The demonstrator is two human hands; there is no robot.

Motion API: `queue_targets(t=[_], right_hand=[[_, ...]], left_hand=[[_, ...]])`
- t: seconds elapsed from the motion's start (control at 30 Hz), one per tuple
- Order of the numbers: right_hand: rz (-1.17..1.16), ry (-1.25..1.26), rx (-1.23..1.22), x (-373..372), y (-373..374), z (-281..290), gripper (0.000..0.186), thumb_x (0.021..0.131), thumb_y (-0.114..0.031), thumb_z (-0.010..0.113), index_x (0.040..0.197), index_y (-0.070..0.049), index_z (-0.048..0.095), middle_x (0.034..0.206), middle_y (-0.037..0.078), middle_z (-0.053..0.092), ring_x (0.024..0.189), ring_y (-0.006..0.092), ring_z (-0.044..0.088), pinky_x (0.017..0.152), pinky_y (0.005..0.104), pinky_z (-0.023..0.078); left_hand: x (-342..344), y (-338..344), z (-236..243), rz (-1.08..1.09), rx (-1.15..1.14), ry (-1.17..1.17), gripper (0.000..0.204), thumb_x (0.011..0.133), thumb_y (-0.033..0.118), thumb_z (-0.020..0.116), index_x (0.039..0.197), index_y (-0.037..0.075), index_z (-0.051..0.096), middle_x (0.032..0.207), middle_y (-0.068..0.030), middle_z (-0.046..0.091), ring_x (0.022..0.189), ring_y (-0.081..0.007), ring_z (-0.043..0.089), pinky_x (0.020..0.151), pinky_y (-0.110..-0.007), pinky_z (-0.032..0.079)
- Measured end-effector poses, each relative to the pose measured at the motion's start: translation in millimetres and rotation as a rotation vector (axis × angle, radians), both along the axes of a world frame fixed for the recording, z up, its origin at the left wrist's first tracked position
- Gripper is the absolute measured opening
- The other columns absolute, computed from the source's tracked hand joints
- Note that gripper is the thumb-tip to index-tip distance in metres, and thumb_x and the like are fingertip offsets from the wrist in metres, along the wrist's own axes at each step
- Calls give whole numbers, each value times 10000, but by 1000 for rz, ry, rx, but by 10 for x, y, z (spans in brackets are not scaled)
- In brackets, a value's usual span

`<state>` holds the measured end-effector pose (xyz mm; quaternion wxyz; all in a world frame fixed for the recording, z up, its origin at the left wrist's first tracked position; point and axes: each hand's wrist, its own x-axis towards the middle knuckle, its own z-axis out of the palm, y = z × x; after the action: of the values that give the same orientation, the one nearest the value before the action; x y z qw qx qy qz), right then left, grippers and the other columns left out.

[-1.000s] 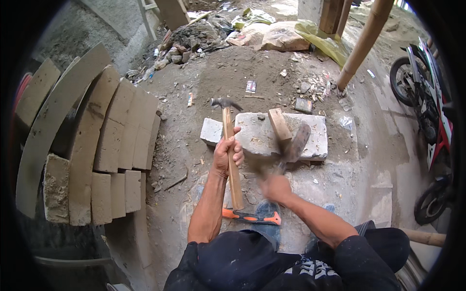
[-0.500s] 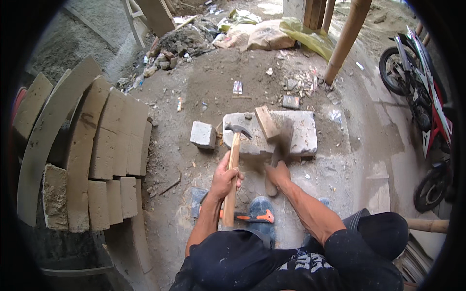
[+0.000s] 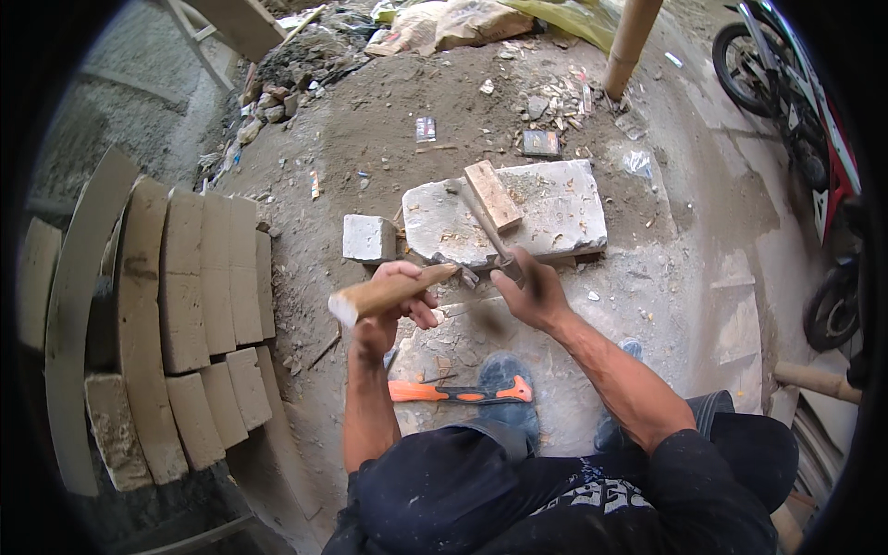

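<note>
My left hand is closed around the wooden handle of a claw hammer. The handle's butt points left; its dark head hangs low by the near edge of a white slab. In my right hand is a short machete-like tool, its blade seen narrow and its handle end blurred. That blade reaches over the slab, alongside a small wooden block lying there. An orange and black handle of a hatchet lies across my left shoe; my forearm hides most of its head.
A white cube-shaped block sits left of the slab. Stacked pale blocks stand at the left. Rubble and sacks lie at the back, near a bamboo post. A motorcycle is parked at the right.
My left hand has tipped the hammer from upright to slanting, its butt swinging up and left. The machete-like tool has turned from broadside to narrow and leans left. The view has shifted downward.
</note>
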<state>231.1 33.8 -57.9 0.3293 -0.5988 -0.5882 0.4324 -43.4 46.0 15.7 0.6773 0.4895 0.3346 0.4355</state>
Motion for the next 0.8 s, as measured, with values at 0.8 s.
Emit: queue_targets(t=[0.8], right_hand=[[8, 84, -189, -430, -183, -234, 317, 973, -251, 655, 1102, 7, 524, 779, 286, 690, 753, 515, 694, 686, 590, 538]], left_hand=[[756, 480, -324, 551, 590, -54, 259, 1114, 272, 550, 936, 145, 411, 661, 13, 431, 547, -102, 421, 529, -275, 406]])
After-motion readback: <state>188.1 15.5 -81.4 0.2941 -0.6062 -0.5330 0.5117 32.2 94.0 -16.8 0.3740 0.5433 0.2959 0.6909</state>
